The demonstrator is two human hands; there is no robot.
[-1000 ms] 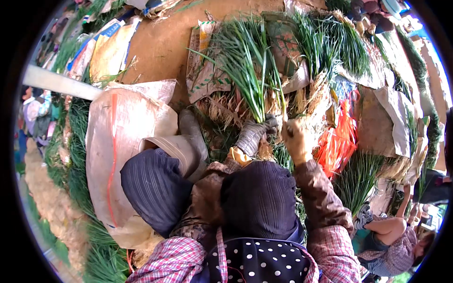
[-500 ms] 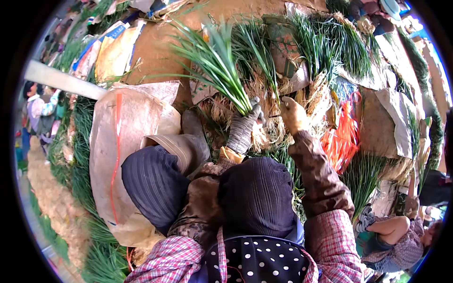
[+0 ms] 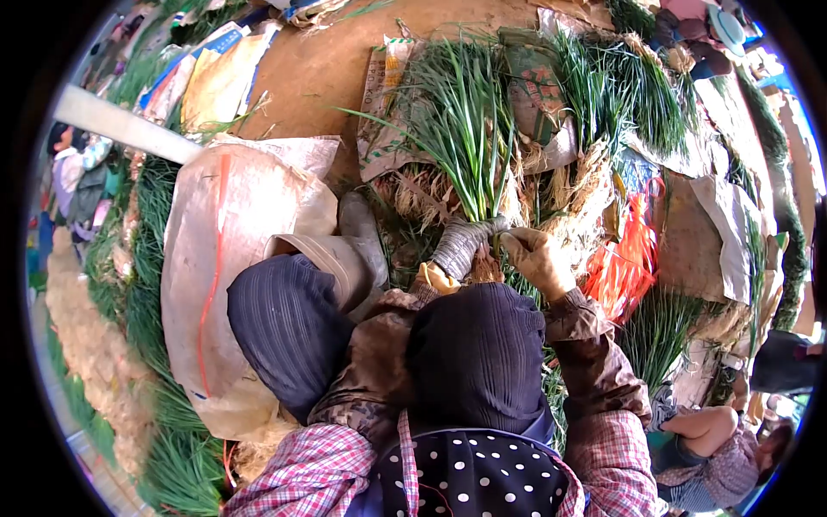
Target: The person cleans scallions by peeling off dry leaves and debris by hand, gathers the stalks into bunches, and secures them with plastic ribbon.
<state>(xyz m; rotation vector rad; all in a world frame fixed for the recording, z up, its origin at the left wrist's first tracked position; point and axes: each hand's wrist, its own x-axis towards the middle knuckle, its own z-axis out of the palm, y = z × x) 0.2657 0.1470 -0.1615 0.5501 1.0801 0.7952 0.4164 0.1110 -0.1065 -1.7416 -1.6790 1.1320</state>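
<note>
Around green stalks (image 3: pixel 473 172), the left fingers (image 3: pixel 491 226) curl closed.

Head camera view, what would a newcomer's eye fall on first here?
A newcomer would probably notice the bright red plastic strips right of centre first. Next comes the fan of long green stalks in the grey-gloved left hand, upper centre. The black, white-dotted cloth apron sits at bottom centre.

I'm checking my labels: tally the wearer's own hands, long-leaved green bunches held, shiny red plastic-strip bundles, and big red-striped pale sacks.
Wearer's left hand and right hand: 2
Held long-leaved green bunch: 1
Shiny red plastic-strip bundle: 1
Big red-striped pale sack: 1
Total: 5
</note>
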